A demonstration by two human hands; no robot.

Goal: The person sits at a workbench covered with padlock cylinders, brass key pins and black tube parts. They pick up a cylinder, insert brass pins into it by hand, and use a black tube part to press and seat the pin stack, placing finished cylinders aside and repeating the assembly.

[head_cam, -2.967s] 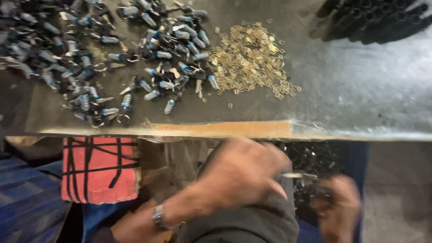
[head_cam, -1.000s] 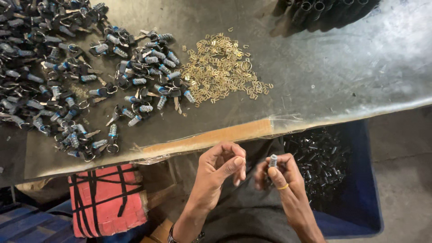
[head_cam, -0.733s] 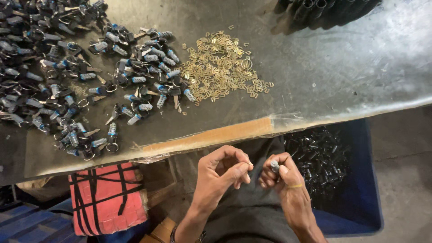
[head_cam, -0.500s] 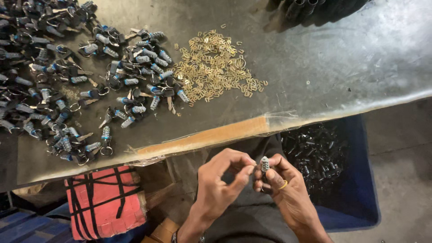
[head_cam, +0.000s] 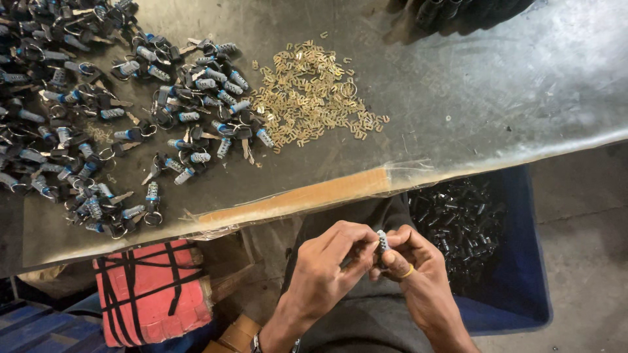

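Observation:
Below the table's front edge, over my lap, both hands meet around one small ribbed metal lock cylinder [head_cam: 382, 241]. My right hand [head_cam: 418, 274], with a yellow ring on one finger, pinches the cylinder upright. My left hand [head_cam: 327, 268] has its fingertips closed against the cylinder's left side. On the grey metal table [head_cam: 510, 85] lie a wide heap of lock cylinders with keys on rings [head_cam: 118, 111] at the left and a pile of small brass clips [head_cam: 307, 98] in the middle.
A blue bin [head_cam: 517, 287] holding dark metal parts [head_cam: 458, 222] stands on the floor at my right. A red block wrapped in black bands [head_cam: 154, 291] sits at lower left. Dark tubes [head_cam: 458, 10] lie at the table's far edge.
My hands have drawn together from apart. The cylinder in my right hand has turned upright, and my left fingertips have closed onto it. The view has drifted slightly.

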